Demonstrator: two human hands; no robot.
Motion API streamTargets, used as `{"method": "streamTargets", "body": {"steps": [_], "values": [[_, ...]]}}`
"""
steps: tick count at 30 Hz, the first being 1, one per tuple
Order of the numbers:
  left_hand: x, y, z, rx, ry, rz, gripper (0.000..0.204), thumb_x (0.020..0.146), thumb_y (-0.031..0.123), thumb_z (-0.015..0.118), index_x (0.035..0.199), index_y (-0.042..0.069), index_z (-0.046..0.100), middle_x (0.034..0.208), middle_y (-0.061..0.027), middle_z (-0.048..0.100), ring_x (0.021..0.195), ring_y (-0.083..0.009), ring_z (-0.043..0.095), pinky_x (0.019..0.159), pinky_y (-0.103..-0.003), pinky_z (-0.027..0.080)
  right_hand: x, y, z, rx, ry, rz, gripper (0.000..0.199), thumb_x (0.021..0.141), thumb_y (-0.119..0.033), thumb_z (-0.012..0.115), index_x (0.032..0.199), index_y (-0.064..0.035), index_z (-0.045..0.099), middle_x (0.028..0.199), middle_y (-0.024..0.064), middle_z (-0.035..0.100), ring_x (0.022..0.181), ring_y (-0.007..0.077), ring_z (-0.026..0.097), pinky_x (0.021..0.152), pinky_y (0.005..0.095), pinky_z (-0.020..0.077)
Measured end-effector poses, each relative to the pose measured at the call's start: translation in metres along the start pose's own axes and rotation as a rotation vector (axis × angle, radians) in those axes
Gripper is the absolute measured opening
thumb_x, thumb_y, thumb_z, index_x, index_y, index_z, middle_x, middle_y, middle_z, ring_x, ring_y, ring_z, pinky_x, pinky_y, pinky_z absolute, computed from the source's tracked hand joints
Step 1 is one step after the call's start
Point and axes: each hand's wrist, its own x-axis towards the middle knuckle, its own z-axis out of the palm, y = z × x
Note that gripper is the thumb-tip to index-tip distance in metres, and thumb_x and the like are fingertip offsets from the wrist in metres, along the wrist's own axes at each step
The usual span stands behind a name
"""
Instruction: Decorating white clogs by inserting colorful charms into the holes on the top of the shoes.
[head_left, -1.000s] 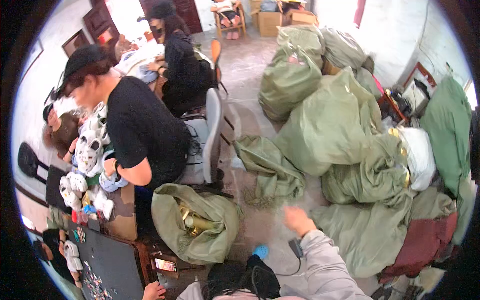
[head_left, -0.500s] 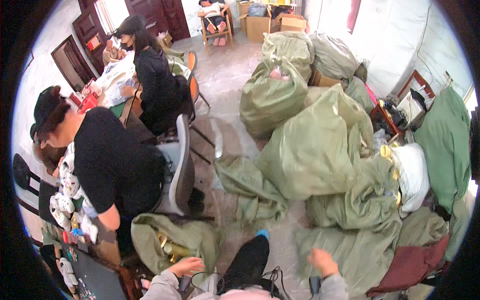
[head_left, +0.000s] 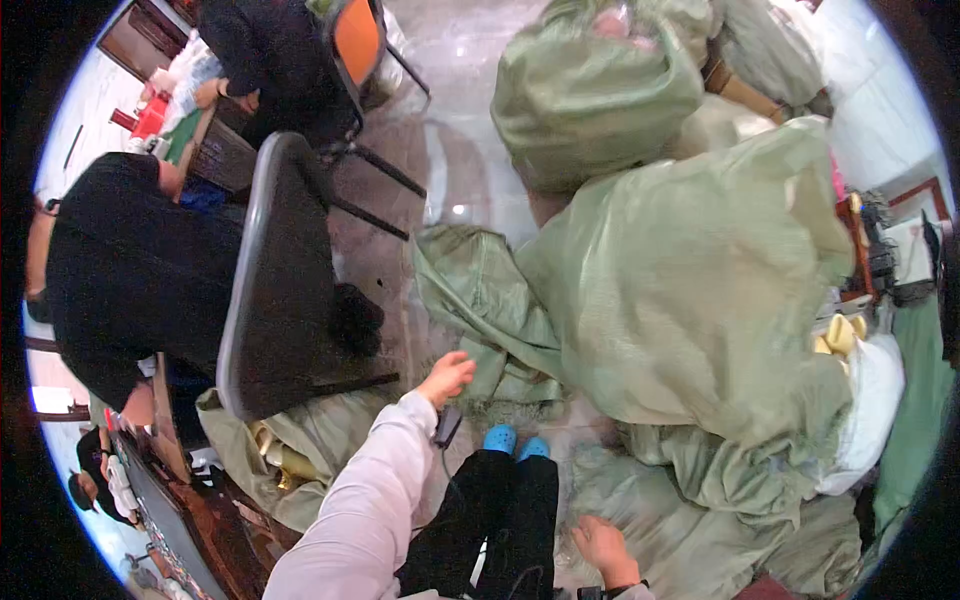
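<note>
My left hand (head_left: 446,380) reaches forward over the floor, its fingers apart and loosely bent, with nothing in it. It is nearest to a crumpled green woven sack (head_left: 485,275) lying on the floor. Low at my right side hangs my right hand (head_left: 600,548), also without anything in it, its fingers loosely apart. Beneath it another green woven sack (head_left: 680,520) is spread on the floor. A big, full green sack (head_left: 690,280) bulges ahead to the right of my left hand.
A grey-backed chair (head_left: 262,290) with a person (head_left: 140,260) in black stands at left. Beside it sits an open sack (head_left: 345,430) of yellowish pieces. An orange-backed chair (head_left: 358,45), another full sack (head_left: 590,100) and a white bag (head_left: 870,410) are farther off.
My view has tilted down and come nearer to the sacks. My left hand has stretched forward toward the crumpled sack. Both my feet in blue shoes now show.
</note>
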Motion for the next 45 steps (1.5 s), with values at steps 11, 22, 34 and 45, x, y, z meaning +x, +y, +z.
{"method": "streamTargets", "body": {"steps": [11, 22, 34, 45], "values": [[0.233, -0.038, 0.071, -0.285, 0.220, 0.044, 0.060, 0.088, 0.031, 0.060, 0.134, -0.002, 0.042, 0.134, -0.0139, 0.048, 0.124, -0.0286, 0.043, 0.101, -0.040, 0.034, 0.001, 0.074, 0.062, 0.088, -0.138, 0.322, 0.031, 0.086, -0.021, 0.061, 0.109, -0.0015, 0.061, 0.102, 0.0199, 0.064, 0.096, 0.0379, 0.060, 0.083, 0.0431, 0.0481], [0.048, -0.099, -0.022, 0.762, -0.009, 0.100, 0.051, 0.075, 0.042, 0.069, 0.103, 0.000, 0.066, 0.100, -0.0192, 0.067, 0.091, -0.0288, 0.064, 0.080, -0.038, 0.051, 0.021, -0.024, 0.003, 0.031, -0.117, 0.020, 0.030, 0.083, -0.019, 0.062, 0.109, -0.0018, 0.060, 0.104, 0.0225, 0.062, 0.094, 0.0413, 0.058, 0.083, 0.0445, 0.0476], [-0.336, 0.099, 0.017, 0.073, -1.165, 0.517, 0.039, 0.092, 0.032, 0.059, 0.112, -0.002, 0.056, 0.100, -0.0012, 0.061, 0.090, -0.0092, 0.050, 0.081, -0.028, 0.044, 0.031, -0.215, -0.154, -0.173, 0.133, -0.786, 0.061, 0.056, -0.023, 0.080, 0.109, -0.0007, 0.058, 0.097, 0.0154, 0.064, 0.093, 0.0316, 0.062, 0.082, 0.0390, 0.0493], [-0.345, 0.157, -0.023, 0.361, -0.132, 1.181, 0.108, 0.064, 0.028, 0.082, 0.145, 0.004, 0.014, 0.151, -0.0160, 0.016, 0.140, -0.0281, 0.013, 0.113, -0.038, 0.018, 0.022, -0.317, -0.272, 0.035, 0.364, -1.014, 0.036, 0.065, -0.022, 0.073, 0.095, -0.0029, 0.065, 0.088, 0.0151, 0.066, 0.078, 0.0346, 0.064, 0.066, 0.0383, 0.0511]]}}
